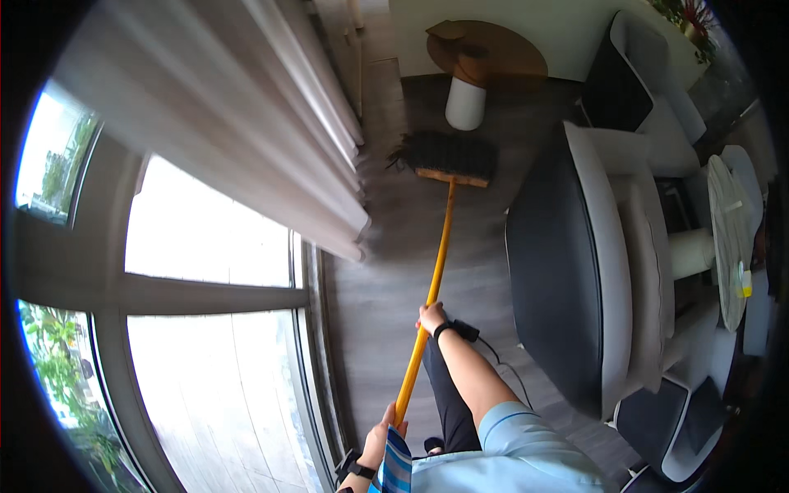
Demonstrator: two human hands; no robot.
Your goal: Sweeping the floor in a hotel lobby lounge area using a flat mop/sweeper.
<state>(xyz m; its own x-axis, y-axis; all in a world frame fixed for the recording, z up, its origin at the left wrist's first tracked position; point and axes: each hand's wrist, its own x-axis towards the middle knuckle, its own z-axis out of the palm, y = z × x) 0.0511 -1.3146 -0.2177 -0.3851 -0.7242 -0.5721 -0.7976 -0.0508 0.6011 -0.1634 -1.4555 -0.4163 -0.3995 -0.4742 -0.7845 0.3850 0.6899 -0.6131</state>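
A push broom with a long yellow handle (440, 261) runs up the middle of the view. Its wide wooden head with dark bristles (450, 156) rests on the grey floor, near the curtain's lower edge. My right hand (431, 318) is wrapped around the handle about midway along it, arm stretched forward. Close to my body, my left hand (381, 435) grips the handle near its upper end. A blue striped piece of cloth (395, 462) beside the left hand covers part of that end. Both wrists wear dark bands.
Left, a pale curtain (271, 123) hangs beside a glazed door (214, 300). A round brown table (526, 62) with a white base (466, 105) stands ahead. Grey armchairs (567, 271) line the right side. A black device (466, 330) with a cable hangs by my right wrist.
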